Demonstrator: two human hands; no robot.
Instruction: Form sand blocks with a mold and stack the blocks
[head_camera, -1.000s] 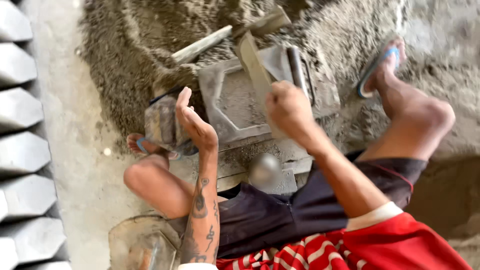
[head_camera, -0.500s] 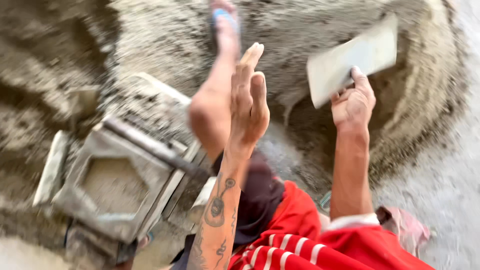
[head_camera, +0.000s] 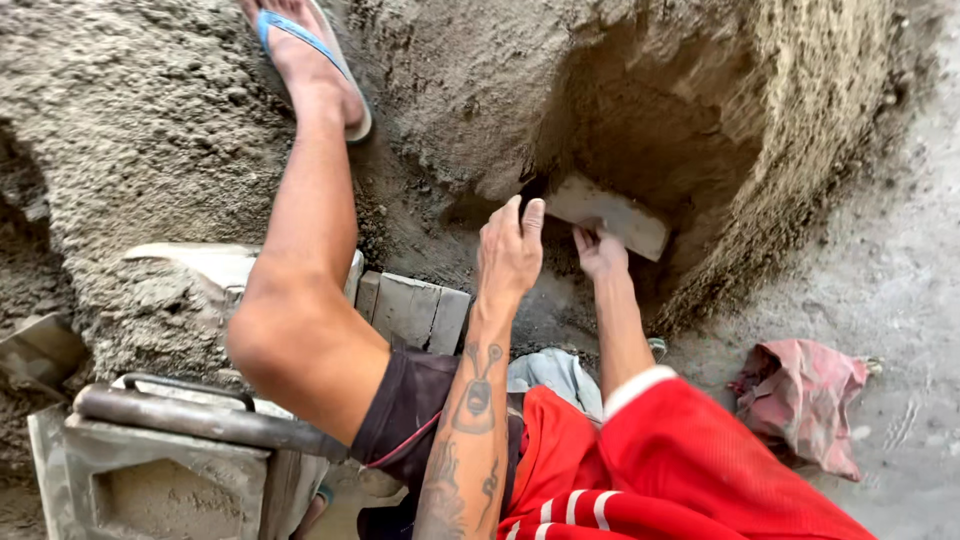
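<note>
My right hand grips the near edge of a flat grey rectangular board that is pushed into a hollow dug in the big pile of damp sand mix. My left hand hovers just left of the board with its fingers together and extended, touching the sand at the hollow's edge and holding nothing. My tattooed left forearm runs down to the bottom of the view. My left leg stretches forward, its foot in a blue sandal resting on the pile.
A metal block mould with a bar handle sits at the lower left, filled with sand mix. Wooden planks lie under my leg. A crumpled pink rag lies on the concrete floor at right.
The view has swung right from the mould to the pile. My right hand lowered the raised board into the hollow, and my left hand came down from mid-air beside it.
</note>
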